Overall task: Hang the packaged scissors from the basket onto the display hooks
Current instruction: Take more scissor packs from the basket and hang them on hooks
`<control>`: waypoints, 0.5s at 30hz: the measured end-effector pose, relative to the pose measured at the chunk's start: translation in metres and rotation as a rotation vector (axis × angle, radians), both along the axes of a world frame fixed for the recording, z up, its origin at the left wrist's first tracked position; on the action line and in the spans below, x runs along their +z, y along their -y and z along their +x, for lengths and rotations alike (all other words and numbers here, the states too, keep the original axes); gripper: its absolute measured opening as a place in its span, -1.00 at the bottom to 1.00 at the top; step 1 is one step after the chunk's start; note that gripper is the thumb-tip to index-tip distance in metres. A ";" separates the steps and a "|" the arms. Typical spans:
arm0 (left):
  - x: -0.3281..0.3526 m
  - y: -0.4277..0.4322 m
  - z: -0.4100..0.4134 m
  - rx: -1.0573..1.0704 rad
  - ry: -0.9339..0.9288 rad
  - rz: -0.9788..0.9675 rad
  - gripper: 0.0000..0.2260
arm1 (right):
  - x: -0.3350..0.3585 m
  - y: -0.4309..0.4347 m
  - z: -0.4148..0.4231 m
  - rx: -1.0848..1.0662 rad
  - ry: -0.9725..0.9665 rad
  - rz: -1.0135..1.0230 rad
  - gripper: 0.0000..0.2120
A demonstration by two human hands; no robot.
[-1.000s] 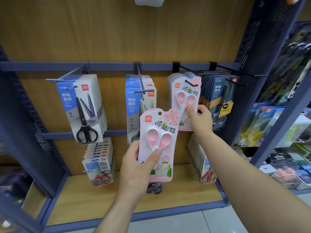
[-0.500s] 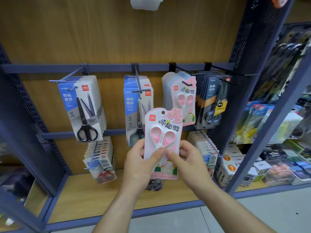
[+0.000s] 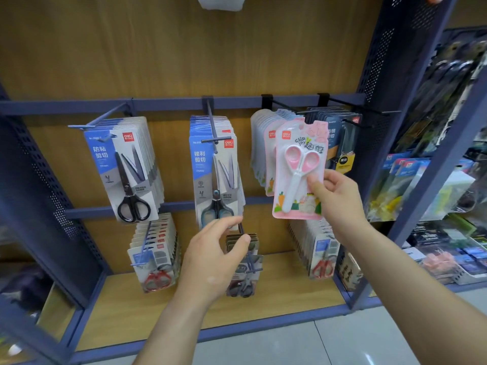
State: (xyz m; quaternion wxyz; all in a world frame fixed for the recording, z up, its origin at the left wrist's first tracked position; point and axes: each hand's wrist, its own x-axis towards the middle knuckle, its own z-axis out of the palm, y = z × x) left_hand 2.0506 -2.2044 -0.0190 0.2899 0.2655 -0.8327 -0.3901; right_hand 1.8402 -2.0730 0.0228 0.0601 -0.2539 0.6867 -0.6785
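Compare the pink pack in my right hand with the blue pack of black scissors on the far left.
The pink pack is pinched in the right hand; the blue pack hangs on a hook, fronting a stack. The pink pack's scissors sit handles up; the blue pack's, handles down. Both carry a red logo.

Head-worn camera faces the hook rack [image 3: 168, 104] closely, angled slightly downward.

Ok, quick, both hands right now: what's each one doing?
Left hand: open, fingers relaxed, holding nothing.
Right hand: pinching the pink scissors pack by its right edge.
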 end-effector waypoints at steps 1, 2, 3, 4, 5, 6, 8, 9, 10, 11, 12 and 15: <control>-0.001 0.001 0.000 0.000 0.007 -0.009 -0.68 | -0.003 0.001 -0.001 0.007 0.003 0.004 -0.91; -0.001 0.001 0.000 -0.001 0.016 -0.014 -0.68 | -0.006 0.002 -0.002 0.011 0.006 0.006 -0.89; -0.001 0.001 -0.001 0.001 0.020 -0.018 -0.68 | -0.008 0.003 -0.002 0.012 0.002 0.010 -0.87; -0.002 0.001 -0.001 0.003 0.025 -0.023 -0.68 | -0.010 0.006 -0.003 0.008 -0.004 0.016 -0.85; -0.002 0.002 -0.001 0.007 0.031 -0.026 -0.68 | -0.011 0.008 -0.004 -0.003 -0.011 0.021 -0.84; -0.003 0.003 -0.001 0.010 0.036 -0.026 -0.68 | -0.011 0.012 -0.005 -0.017 -0.019 0.024 -0.83; -0.003 0.004 0.000 0.014 0.043 -0.023 -0.68 | -0.013 0.018 -0.008 -0.047 -0.027 0.028 -0.84; -0.003 0.004 0.001 0.016 0.047 -0.020 -0.68 | -0.015 0.021 -0.009 -0.062 -0.016 0.023 -0.84; -0.003 0.006 0.002 0.023 0.048 -0.018 -0.68 | -0.017 0.024 -0.011 -0.075 0.003 0.019 -0.85; -0.003 0.007 0.003 0.030 0.053 -0.018 -0.68 | -0.019 0.028 -0.014 -0.091 0.015 0.026 -0.84; -0.004 0.008 0.004 0.038 0.057 -0.015 -0.67 | -0.019 0.033 -0.016 -0.110 0.017 0.038 -0.83; -0.007 0.011 0.005 0.056 0.069 -0.002 -0.67 | -0.018 0.055 -0.030 -0.154 -0.023 0.098 -0.79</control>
